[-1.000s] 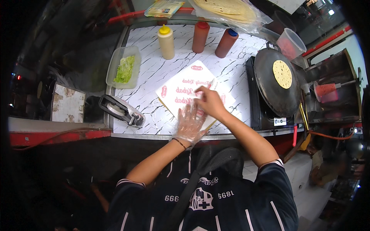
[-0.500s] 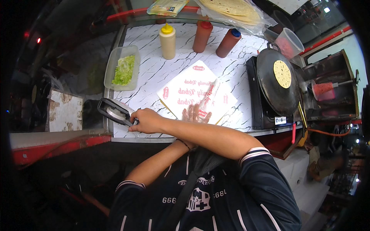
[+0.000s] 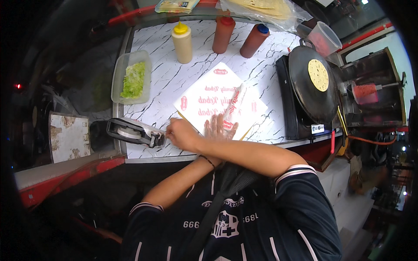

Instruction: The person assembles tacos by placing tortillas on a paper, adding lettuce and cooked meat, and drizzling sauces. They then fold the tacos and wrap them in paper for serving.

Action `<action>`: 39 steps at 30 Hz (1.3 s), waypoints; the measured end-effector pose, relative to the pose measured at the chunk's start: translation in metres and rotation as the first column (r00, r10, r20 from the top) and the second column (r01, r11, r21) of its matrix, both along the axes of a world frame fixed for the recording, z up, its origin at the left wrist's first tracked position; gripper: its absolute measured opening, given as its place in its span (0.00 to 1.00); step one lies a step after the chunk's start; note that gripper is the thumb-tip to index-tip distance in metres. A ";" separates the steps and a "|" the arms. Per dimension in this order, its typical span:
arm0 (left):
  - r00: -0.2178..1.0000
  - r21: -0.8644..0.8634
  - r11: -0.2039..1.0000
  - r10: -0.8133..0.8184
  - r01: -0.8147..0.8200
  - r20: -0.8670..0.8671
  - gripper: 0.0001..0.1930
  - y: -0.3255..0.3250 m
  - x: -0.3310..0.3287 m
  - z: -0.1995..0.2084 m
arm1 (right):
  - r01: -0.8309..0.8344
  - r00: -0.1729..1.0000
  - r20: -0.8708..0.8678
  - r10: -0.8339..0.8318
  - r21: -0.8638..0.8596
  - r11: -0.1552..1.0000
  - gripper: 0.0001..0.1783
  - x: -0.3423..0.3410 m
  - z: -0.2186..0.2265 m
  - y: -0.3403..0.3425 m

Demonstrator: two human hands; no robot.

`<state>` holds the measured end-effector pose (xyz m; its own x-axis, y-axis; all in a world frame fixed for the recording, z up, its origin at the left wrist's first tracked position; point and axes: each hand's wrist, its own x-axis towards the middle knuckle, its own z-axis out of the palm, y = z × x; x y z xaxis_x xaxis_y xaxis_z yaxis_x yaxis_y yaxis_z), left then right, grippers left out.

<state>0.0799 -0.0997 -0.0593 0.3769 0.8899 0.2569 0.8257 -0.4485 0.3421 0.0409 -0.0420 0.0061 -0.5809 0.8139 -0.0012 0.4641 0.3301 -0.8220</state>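
I judge a pressing-down step: left hand (image 3: pixel 220 129) spread on paper (image 3: pixel 211 89); right hand (image 3: pixel 183 134) curled left of paper, by tape dispenser (image 3: pixel 136 131), grip untellable. Next needs steady pressure.

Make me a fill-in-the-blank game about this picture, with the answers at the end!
The left hand, in a clear plastic glove, rests on white paper with ____ printing.
In the picture, the bare right hand, beside the black tape dispenser, is to the ____ of the left hand.
The cream-coloured plastic squeeze bottle has a ____ cap.
The number of pale round flatbreads on the round black griddle is ____.

Missing words: red; left; yellow; one.
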 end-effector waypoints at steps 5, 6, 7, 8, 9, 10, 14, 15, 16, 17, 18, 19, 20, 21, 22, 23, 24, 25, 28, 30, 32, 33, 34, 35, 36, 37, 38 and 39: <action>0.999 -0.245 0.970 -0.018 0.008 -0.039 0.39 0.000 0.003 0.022 | 0.190 0.981 -0.019 -0.191 -0.051 0.981 0.07 0.118 0.045 0.034; 0.989 -0.253 0.967 -0.036 -0.001 -0.142 0.39 0.000 0.004 0.034 | 0.274 0.961 -0.018 -0.277 -0.099 0.956 0.08 0.150 0.038 0.032; 0.989 -0.401 0.916 -0.084 0.028 -0.123 0.40 0.004 0.001 0.050 | 0.320 0.940 -0.068 -0.334 -0.161 0.934 0.08 0.171 0.038 0.026; 0.995 -0.380 0.924 -0.069 0.037 -0.072 0.40 0.006 0.002 0.050 | 0.370 0.924 -0.031 -0.381 -0.182 0.911 0.08 0.183 0.035 0.022; 0.998 -0.364 0.930 -0.059 0.046 -0.024 0.41 0.006 0.000 0.049 | 0.422 0.903 0.005 -0.430 -0.207 0.883 0.08 0.192 0.028 0.017; 0.999 -0.349 0.936 -0.049 0.053 0.019 0.41 0.004 -0.001 0.048 | 0.472 0.878 0.040 -0.477 -0.234 0.850 0.09 0.196 0.017 0.013; 0.998 -0.349 0.935 -0.058 0.060 0.015 0.39 0.004 -0.003 0.046 | 0.645 0.749 0.051 -0.661 -0.283 0.710 0.20 0.197 -0.007 0.006; 0.999 -0.337 0.940 -0.049 0.044 -0.006 0.39 0.004 -0.004 0.044 | 0.656 0.722 -0.024 -0.692 -0.295 0.695 0.22 0.189 0.005 0.007; 0.998 -0.327 0.944 -0.053 0.043 -0.022 0.39 0.003 -0.003 0.044 | 0.673 0.698 -0.059 -0.714 -0.287 0.681 0.20 0.185 0.002 0.008; 0.998 -0.316 0.948 -0.058 0.044 -0.037 0.39 0.002 -0.003 0.043 | 0.691 0.671 -0.094 -0.735 -0.279 0.666 0.18 0.183 -0.001 0.013; 0.997 -0.316 0.948 -0.059 0.042 -0.047 0.38 0.001 -0.003 0.044 | 0.710 0.642 -0.128 -0.756 -0.272 0.649 0.16 0.183 -0.006 0.020; 0.997 -0.311 0.950 -0.056 0.037 -0.053 0.38 0.003 -0.004 0.046 | 0.705 0.654 -0.115 -0.748 -0.267 0.657 0.15 0.184 -0.008 0.030; 0.997 -0.305 0.952 -0.053 0.033 -0.059 0.37 0.003 -0.004 0.048 | 0.722 0.655 -0.070 -0.753 -0.238 0.650 0.14 0.186 -0.010 0.036; 0.998 -0.288 0.957 -0.044 0.033 -0.033 0.37 0.002 -0.004 0.047 | 0.731 0.659 -0.030 -0.751 -0.210 0.649 0.14 0.179 -0.001 0.043; 0.998 -0.292 0.956 -0.045 0.028 -0.052 0.38 0.003 -0.003 0.048 | 0.743 0.657 0.010 -0.754 -0.181 0.645 0.13 0.177 0.005 0.047; 0.996 -0.295 0.955 -0.048 0.024 -0.073 0.38 0.003 -0.002 0.050 | 0.722 0.691 0.057 -0.720 -0.080 0.687 0.11 0.179 0.004 0.049; 0.995 -0.297 0.955 -0.053 0.024 -0.090 0.39 0.005 0.000 0.054 | 0.716 0.692 0.017 -0.721 -0.145 0.683 0.11 0.185 0.000 0.051; 0.995 -0.279 0.960 -0.059 0.034 -0.082 0.39 0.005 -0.001 0.059 | 0.705 0.689 -0.024 -0.724 -0.209 0.678 0.11 0.191 -0.004 0.051; 0.999 -0.293 0.955 -0.032 0.036 0.019 0.41 0.020 -0.012 0.080 | 0.685 0.668 -0.101 -0.737 -0.301 0.663 0.09 0.215 0.028 0.033; 0.983 -0.404 0.914 0.037 0.040 0.181 0.42 0.050 -0.016 0.092 | 0.672 0.687 -0.174 -0.705 -0.217 0.708 0.08 0.243 0.047 0.010; 0.982 -0.362 0.929 0.130 -0.073 0.135 0.45 0.080 -0.009 0.074 | 0.609 0.734 -0.235 -0.638 -0.190 0.770 0.06 0.267 0.068 -0.014; 0.991 -0.384 0.920 0.112 -0.076 0.070 0.46 0.091 0.004 0.078 | 0.602 0.732 -0.240 -0.638 -0.209 0.770 0.07 0.279 0.086 -0.024; 0.996 -0.401 0.912 0.094 -0.088 -0.004 0.46 0.101 0.016 0.085 | 0.592 0.730 -0.254 -0.635 -0.232 0.772 0.09 0.290 0.105 -0.030; 0.994 -0.415 0.904 0.079 -0.105 -0.079 0.47 0.110 0.027 0.092 | 0.640 0.752 -0.161 -0.639 -0.053 0.766 0.08 0.311 0.126 -0.034; 0.993 -0.356 0.931 0.050 -0.083 -0.103 0.48 0.117 0.030 0.077 | 0.644 0.764 -0.148 -0.628 0.227 0.730 0.08 0.340 0.136 -0.032; 0.991 -0.299 0.951 0.038 -0.076 -0.132 0.48 0.119 0.025 0.046 | 0.658 0.727 -0.116 -0.677 0.402 0.637 0.09 0.373 0.145 -0.027; 0.986 -0.234 0.970 0.019 -0.058 -0.167 0.48 0.126 0.020 0.031 | 0.698 0.598 -0.051 -0.800 0.524 0.488 0.09 0.411 0.158 -0.028; 0.979 -0.287 0.950 0.068 -0.122 -0.192 0.49 0.132 0.011 0.042 | 0.703 0.505 -0.043 -0.862 0.600 0.382 0.10 0.464 0.157 -0.030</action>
